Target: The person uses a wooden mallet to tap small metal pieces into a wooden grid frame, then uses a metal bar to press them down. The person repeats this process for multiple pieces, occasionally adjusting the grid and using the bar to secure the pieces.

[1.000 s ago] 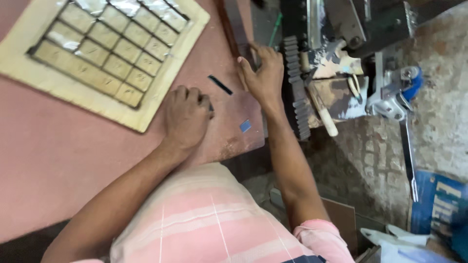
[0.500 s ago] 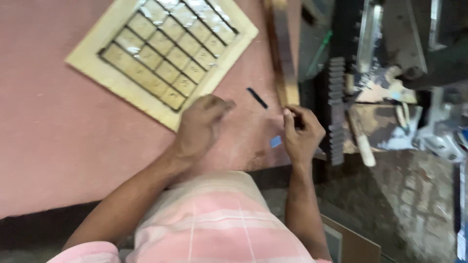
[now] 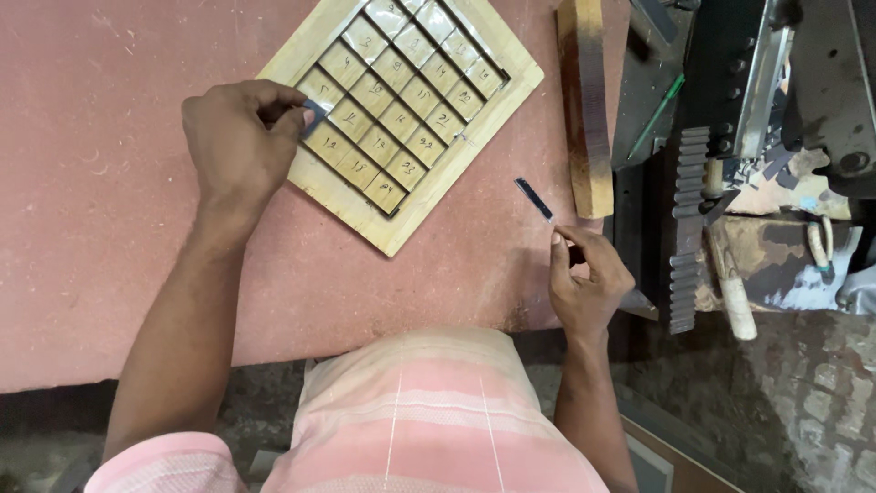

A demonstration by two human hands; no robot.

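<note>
A square wooden tray with a grid of small marked tiles lies tilted on the reddish table. My left hand is at the tray's left corner, pinching a small grey-blue piece over the grid. My right hand rests at the table's right edge with its fingers curled; whether they pinch anything is hard to tell. A thin dark strip lies on the table just above that hand.
A long wooden block lies along the table's right side. Beyond it stands a dark metal machine with a toothed rack and a wooden handle. A green pen rests on the machine.
My left hand has moved up from the table onto the tray's corner, holding a small piece. My right hand has drawn back from the machine to the table edge. The view has shifted.
</note>
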